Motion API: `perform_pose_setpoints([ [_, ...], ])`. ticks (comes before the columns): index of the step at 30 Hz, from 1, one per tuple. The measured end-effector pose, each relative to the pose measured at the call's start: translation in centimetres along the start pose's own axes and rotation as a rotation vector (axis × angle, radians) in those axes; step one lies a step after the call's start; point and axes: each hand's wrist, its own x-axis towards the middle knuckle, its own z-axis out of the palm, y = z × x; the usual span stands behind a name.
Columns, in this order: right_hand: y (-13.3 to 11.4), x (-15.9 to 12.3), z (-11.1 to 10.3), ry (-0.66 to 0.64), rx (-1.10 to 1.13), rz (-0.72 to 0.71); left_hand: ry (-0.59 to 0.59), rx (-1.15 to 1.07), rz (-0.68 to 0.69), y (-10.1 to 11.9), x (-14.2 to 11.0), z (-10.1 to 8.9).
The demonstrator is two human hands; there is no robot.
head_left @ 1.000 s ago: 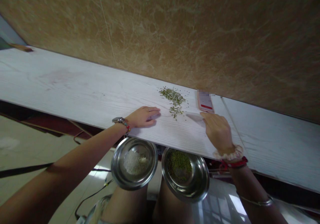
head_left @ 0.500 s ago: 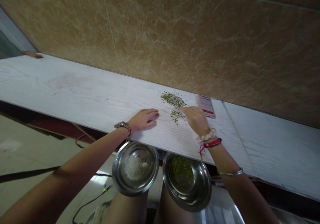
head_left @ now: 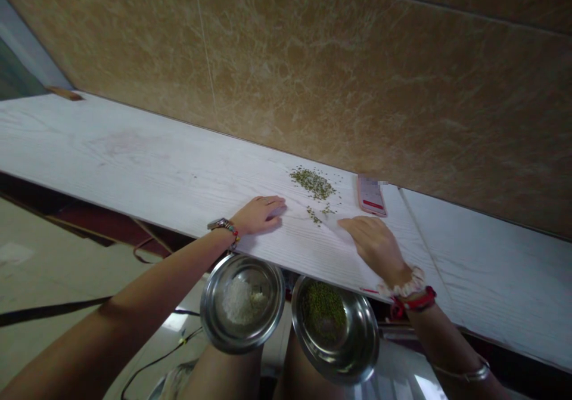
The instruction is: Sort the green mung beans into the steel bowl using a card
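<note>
My left hand (head_left: 259, 214) lies on the white tabletop with its fingers stretched out and nothing in it. To its right is a loose pile of green mung beans (head_left: 314, 183) mixed with white grains. A smaller scatter of beans (head_left: 314, 216) lies in front of it. My right hand (head_left: 374, 242) is over the tabletop right of this scatter, fingers curled together; what they hold is hidden. Below the table edge, a steel bowl (head_left: 206, 304) with white grains rests on the left and another steel bowl (head_left: 364, 334) with green mung beans on the right.
A phone (head_left: 372, 195) lies by the wall behind my right hand. The narrow white tabletop (head_left: 134, 167) runs along a brown marbled wall (head_left: 313, 72). A small wooden piece (head_left: 65, 93) sits at its far left end. A cable (head_left: 152, 355) lies on the floor.
My right hand has moved from the beans to the right and nearer to me. The smaller scatter of beans has shrunk. My left hand stays in place.
</note>
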Motion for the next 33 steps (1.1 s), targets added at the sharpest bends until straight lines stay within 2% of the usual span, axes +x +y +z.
perform_pose_setpoints([
  [7,-2.0,-2.2,-2.7,0.001,0.040,-0.003,0.000,0.001,0.004,0.1,-0.1,-0.1],
  [13,-3.2,-3.0,-4.3,0.023,0.051,-0.015,-0.002,0.003,0.004,0.0,0.0,-0.1],
  [17,-2.9,-2.9,-4.4,0.067,0.018,0.059,0.010,0.010,0.017,-0.2,0.0,0.0],
  [22,-2.4,-2.6,-3.4,0.067,-0.057,0.102,0.028,0.008,0.022,-0.3,0.0,0.3],
  [27,-2.5,-3.0,-3.1,0.039,-0.064,0.084,0.012,0.004,0.009,-0.3,0.0,0.3],
  [33,-3.2,-3.7,-4.5,0.007,-0.039,0.030,0.009,0.000,0.005,-0.3,0.1,0.3],
])
